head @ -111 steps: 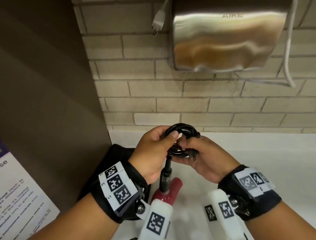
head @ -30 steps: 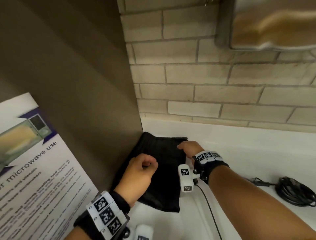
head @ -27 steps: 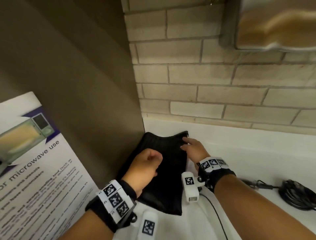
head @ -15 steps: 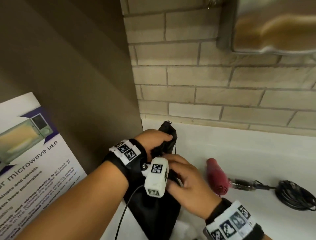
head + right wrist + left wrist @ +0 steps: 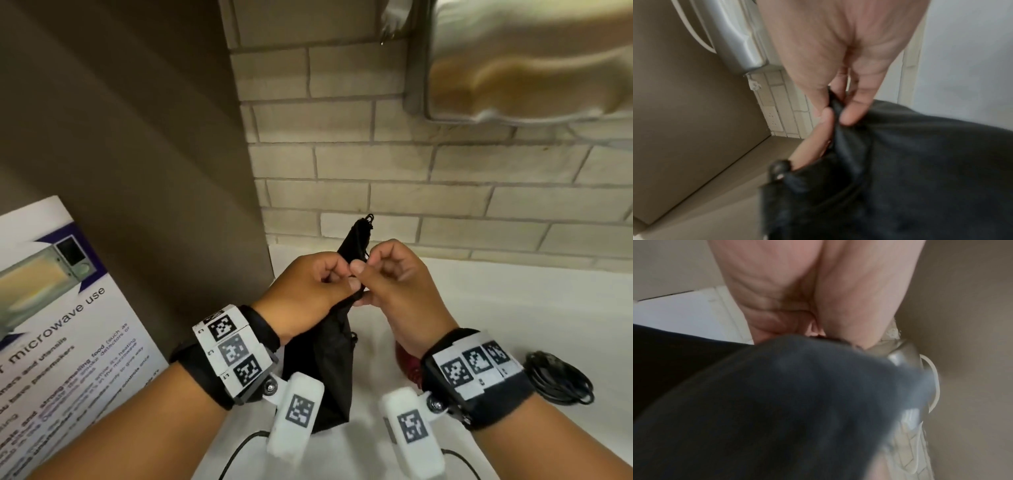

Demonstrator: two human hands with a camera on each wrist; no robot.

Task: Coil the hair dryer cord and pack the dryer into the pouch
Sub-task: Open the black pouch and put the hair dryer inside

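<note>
Pouch: a black fabric pouch (image 5: 325,356) is held up in front of the person, above the white counter (image 5: 513,308). Its top edge is bunched between the two hands, and its body hangs down between the wrists. A thin black drawstring loop (image 5: 368,219) sticks up from the top of the pouch, in front of the brick wall (image 5: 411,164).

Left hand: the left hand (image 5: 305,291) is just left of the pouch top, fingers curled, pinching the fabric edge. The left wrist view is mostly blurred dark cloth pressed close under the palm (image 5: 797,288).

Right hand: the right hand (image 5: 394,284) is just right of the pouch top, touching the left hand. In the right wrist view its thumb and fingertips (image 5: 853,113) nip a fold of the black cloth (image 5: 900,170).

Hair dryer: only a small patch of the red dryer (image 5: 407,366) shows, on the counter right of the pouch, mostly hidden behind the right wrist.

Cord: the black cord (image 5: 561,380) lies coiled on the counter, farther right of the pouch, beyond the right wrist band.

Surroundings: a brown panel (image 5: 137,137) stands left of the pouch, with a printed microwave notice (image 5: 51,308) leaning at its foot. A shiny metal wall unit (image 5: 531,61) hangs on the wall above and right of the pouch.
</note>
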